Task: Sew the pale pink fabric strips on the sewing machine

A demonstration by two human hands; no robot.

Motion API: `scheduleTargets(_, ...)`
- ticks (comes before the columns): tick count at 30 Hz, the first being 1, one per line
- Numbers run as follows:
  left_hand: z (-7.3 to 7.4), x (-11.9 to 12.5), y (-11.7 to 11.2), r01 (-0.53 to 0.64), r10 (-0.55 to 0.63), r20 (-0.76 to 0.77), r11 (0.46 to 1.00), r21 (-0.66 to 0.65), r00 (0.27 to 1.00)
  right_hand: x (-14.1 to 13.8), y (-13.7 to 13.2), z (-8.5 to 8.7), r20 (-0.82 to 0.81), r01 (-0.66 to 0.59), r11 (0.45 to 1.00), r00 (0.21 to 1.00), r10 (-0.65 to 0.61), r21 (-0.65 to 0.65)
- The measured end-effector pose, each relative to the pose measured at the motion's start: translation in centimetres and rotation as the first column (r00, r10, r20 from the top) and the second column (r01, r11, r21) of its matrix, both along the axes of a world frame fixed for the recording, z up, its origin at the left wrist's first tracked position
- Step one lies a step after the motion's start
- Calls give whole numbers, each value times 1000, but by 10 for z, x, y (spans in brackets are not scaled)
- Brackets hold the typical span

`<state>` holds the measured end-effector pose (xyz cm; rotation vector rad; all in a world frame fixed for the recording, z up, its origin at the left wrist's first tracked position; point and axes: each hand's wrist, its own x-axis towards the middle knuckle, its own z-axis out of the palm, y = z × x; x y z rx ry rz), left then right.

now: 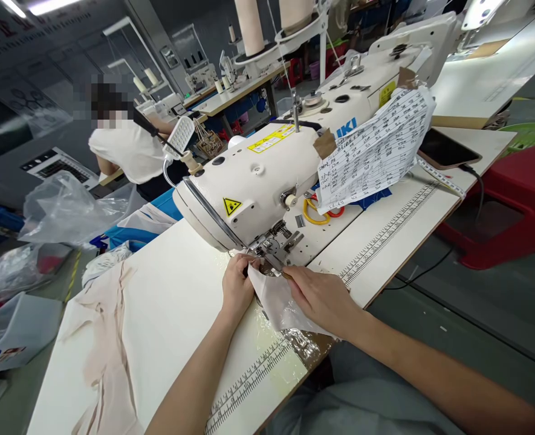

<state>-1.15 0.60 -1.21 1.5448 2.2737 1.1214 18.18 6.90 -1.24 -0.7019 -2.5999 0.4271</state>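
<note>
A white sewing machine [258,175] stands on the table in front of me. Under its needle area lies a pale piece of fabric [276,299], draping toward the table's front edge. My left hand [239,281] pinches the fabric's left edge close by the presser foot [274,258]. On the other side, my right hand [319,296] has its fingers bent and pressed together at the fabric's upper right edge, beside the foot. What lies under the right fingertips is partly hidden.
Yellow-handled scissors [315,214] lie behind the needle area. A handwritten sheet [376,151] hangs on the machine, near a phone [448,148]. Beige fabric [108,350] covers the table's left side. A red stool [516,205] stands at right; a person [126,145] works beyond.
</note>
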Motion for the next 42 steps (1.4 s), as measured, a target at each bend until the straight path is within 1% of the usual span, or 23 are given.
scheduleTargets(6,-5,-2,2,16,-13,-83,999,35,997,-1,0,2,13,-3,1000,1000,3,1)
scheduleTargets(10,-7,-5,3,26,-18,-151,998,53,988,-1,-1,4,24,-15,999,1000,16,-32)
scheduleTargets(14,-7,-8,3,40,-36,-109,998,38,993,0,-2,3,4,-11,998,1000,11,-56)
scheduleTargets(18,-5,-11,1,43,-42,-68,999,16,997,-2,-3,2,33,-9,999,999,10,-33)
scheduleTargets(22,-4,-10,1,37,-37,-58,999,2,998,-2,-3,2,42,-5,1000,999,5,-12)
scheduleTargets(27,-3,-9,1,38,-37,-42,999,4,998,2,-2,2,-39,-25,999,999,24,-24)
scheduleTargets(35,-2,-10,1,38,-37,-46,999,15,998,-1,-2,6,3,-10,999,1000,10,-30)
scheduleTargets(42,3,-7,2,11,-11,-39,1000,-15,999,1,-2,3,-20,-8,1000,1000,8,-11)
